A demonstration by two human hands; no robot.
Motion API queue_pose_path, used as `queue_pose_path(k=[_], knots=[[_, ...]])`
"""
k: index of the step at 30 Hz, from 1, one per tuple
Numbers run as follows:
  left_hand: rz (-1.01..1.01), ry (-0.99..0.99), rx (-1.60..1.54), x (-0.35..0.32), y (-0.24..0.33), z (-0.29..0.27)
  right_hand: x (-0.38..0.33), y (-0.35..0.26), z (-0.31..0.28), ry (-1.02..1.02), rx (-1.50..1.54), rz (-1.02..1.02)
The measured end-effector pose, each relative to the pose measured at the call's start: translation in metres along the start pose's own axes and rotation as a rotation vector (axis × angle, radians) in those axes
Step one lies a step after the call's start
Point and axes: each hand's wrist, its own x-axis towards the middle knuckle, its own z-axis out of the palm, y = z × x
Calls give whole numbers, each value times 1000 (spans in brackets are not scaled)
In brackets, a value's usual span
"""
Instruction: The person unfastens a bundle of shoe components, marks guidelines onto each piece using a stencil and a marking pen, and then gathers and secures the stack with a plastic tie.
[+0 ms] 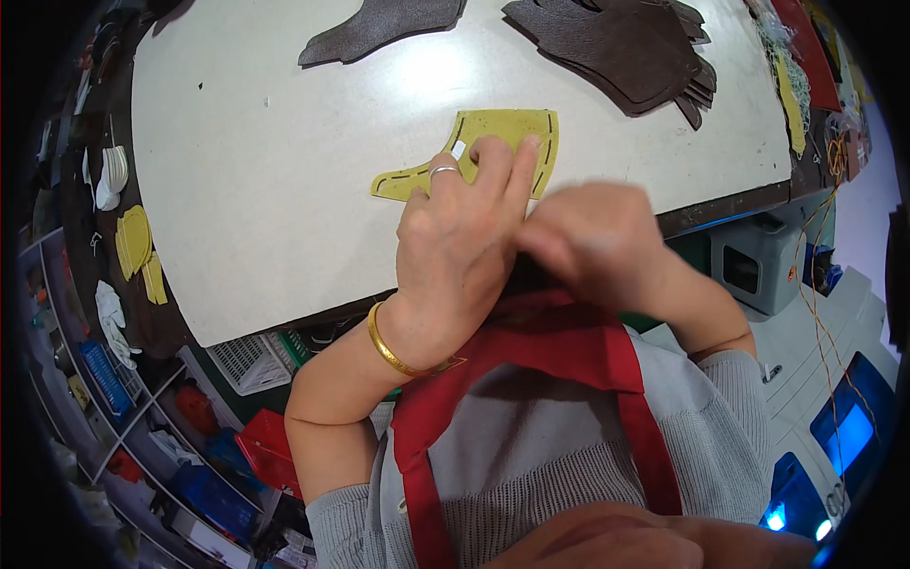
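Under my left hand [455, 223] lies a flat yellow pattern piece [502, 123] with a narrow curved tail and dark dashes or slots along its edges. The fingers of that hand are spread over the piece and touch it, and a ring and a gold bangle show on hand and wrist. A small white tab [458, 150] shows beside the ringed finger. Close to the right of my left hand, by the table's near edge, my right hand [597, 232] is blurred by motion. Its fingers look curled in; whatever they may hold is hidden.
Dark brown leather pieces [616, 52] are stacked at the far right of the white table board [256, 209], and another brown piece [384, 28] lies at the far middle. Yellow pieces [135, 242] and a white glove [112, 318] lie left. A grey plastic stool [763, 261] stands right.
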Motion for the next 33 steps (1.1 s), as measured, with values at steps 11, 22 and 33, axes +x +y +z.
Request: queue_pose_path(k=[11, 22, 33], knots=[[27, 166, -7, -6, -4, 5, 81, 36, -22, -240, -215, 331], [64, 296, 88, 63, -100, 27, 51, 76, -113, 148, -728, 539], [98, 261, -120, 12, -81, 6, 18, 93, -130, 1034, 378, 345]])
